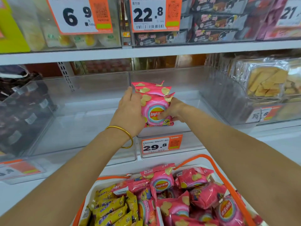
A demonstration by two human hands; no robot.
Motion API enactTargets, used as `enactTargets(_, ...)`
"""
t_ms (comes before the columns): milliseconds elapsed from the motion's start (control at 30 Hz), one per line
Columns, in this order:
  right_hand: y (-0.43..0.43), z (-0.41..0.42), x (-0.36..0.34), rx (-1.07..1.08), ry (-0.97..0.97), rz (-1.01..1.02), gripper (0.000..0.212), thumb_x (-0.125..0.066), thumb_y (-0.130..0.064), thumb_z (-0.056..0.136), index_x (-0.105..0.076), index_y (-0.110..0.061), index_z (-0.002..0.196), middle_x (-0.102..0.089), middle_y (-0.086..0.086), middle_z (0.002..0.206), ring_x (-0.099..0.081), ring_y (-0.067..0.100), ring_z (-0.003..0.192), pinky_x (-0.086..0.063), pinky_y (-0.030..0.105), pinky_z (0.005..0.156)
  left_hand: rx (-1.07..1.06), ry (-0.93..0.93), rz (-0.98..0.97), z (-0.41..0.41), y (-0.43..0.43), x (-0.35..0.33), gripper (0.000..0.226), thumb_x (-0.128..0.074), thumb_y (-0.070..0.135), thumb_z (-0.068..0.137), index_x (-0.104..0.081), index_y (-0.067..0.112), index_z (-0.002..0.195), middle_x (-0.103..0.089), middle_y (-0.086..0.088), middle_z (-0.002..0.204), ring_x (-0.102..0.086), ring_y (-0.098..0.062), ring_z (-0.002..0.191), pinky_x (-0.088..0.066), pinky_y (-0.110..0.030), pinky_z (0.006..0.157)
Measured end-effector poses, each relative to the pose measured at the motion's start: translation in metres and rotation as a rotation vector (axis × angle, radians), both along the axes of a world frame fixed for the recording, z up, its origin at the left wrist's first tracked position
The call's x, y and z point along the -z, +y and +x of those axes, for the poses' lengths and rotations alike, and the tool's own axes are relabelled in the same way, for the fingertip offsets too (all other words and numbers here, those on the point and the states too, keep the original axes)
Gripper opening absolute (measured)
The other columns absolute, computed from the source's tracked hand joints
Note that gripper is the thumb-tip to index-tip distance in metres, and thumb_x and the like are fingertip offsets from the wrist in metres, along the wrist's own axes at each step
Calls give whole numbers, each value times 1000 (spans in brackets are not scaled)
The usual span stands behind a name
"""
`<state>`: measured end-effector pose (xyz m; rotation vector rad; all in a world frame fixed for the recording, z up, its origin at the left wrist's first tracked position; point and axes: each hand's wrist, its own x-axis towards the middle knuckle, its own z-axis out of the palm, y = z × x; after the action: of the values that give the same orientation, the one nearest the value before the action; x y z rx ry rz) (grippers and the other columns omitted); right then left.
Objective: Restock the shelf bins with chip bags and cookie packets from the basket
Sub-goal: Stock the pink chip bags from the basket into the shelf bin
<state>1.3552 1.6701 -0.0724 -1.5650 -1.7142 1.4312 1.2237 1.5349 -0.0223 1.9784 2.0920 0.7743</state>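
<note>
**Pink chip bags held over the clear bin**

White metal shelf (146,52), flat smooth edges, runs the full width. On the lower tier, clear hard-plastic bins with straight walls and rounded corners. The centre bin (192,88), marked by a 29.8 price tag (161,145), shows a bare floor and plenty of open room behind and right of the hands. The left bin (81,111) beside it also shows bare floor. Far-left bin holds dark wrapped packets; far-right bin holds wafers in crinkly clear film.

Below, a white basket (218,172) with orange rim and handle, heaped: glossy pink puffed chip bags (192,198) on the right, yellow cookie packets (112,209) on the left, tilted and overlapping.

Both forearms reach up and forward over the basket. A stack of pink chip bags (154,103), upright with crimped tops fanned, sits above the centre bin's front wall. Left hand (128,110) presses flat against the stack's left side, fingers extended; a gold bangle (123,136) hangs at the wrist. Right hand (172,111) is closed around the stack's right edge, thumb across the front bag.
</note>
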Motion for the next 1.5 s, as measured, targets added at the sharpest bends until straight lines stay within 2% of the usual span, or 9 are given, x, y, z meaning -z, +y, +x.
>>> enactTargets(167, 0, -3, -2, -70, 46, 16, 59, -78, 13, 63, -57, -8, 114, -66, 11, 114, -61, 30, 107, -50, 46, 94, 6, -6, 2, 2, -3, -3, 63, -57, 2, 85, -32, 10, 142, -4, -13, 158, -3, -23, 146, -17, -31, 114)
enactTargets(300, -1, 0, 1, -109, 115, 1, 58, -75, 15, 66, -58, -9, 116, -66, 10, 114, -61, 29, 106, -50, 46, 94, 6, -3, 5, 3, -3, -4, 61, -55, 2, 85, -32, 10, 142, -5, -13, 158, -3, -24, 146, -18, -34, 115)
enactTargets(633, 0, 3, 1, -6, 106, -31, 75, -87, -2, 58, -51, -10, 123, -67, 7, 112, -64, 24, 101, -55, 39, 84, -32, 38, 37, 0, 0, 0, 60, -61, 15, 84, -36, 10, 138, -16, -11, 156, -7, -22, 145, -22, -33, 113)
enactTargets(733, -3, 6, -1, 14, 93, -53, 79, -89, -10, 57, -48, -12, 125, -66, 5, 114, -63, 23, 102, -54, 40, 87, -42, 61, 89, 2, -5, -2, 56, -61, 16, 85, -39, 8, 135, -19, -10, 154, -10, -23, 144, -22, -32, 112)
enactTargets(900, -8, 9, -7, 52, 54, -13, 70, -82, -15, 71, -39, -9, 127, -60, 9, 120, -61, 27, 108, -52, 44, 92, -47, 102, 145, 5, -13, -5, 54, -60, 15, 85, -40, 7, 135, -20, -11, 153, -11, -25, 143, -20, -34, 112)
enactTargets(1100, -10, 6, -8, 30, -59, 17, 48, -76, -24, 79, -48, -3, 112, -62, 11, 115, -61, 27, 108, -52, 43, 93, -50, 116, 104, 7, -15, -4, 55, -59, 16, 86, -39, 9, 137, -20, -11, 153, -10, -25, 143, -21, -34, 112)
enactTargets(1333, -11, 11, -4, -5, -62, 14, 54, -80, -26, 75, -55, -5, 118, -65, 11, 114, -63, 25, 104, -53, 43, 92, -54, 135, 98, 9, -16, -3, 55, -59, 16, 86, -39, 10, 137, -17, -11, 154, -9, -26, 143, -20, -35, 113)
enactTargets(1500, -16, 15, -10, 13, -55, 17, 58, -80, -27, 74, -50, -6, 119, -63, 10, 118, -60, 24, 108, -51, 40, 94, -48, 172, 115, 11, -17, -2, 53, -59, 16, 86, -41, 10, 135, -17, -12, 154, -10, -27, 143, -21, -37, 113)
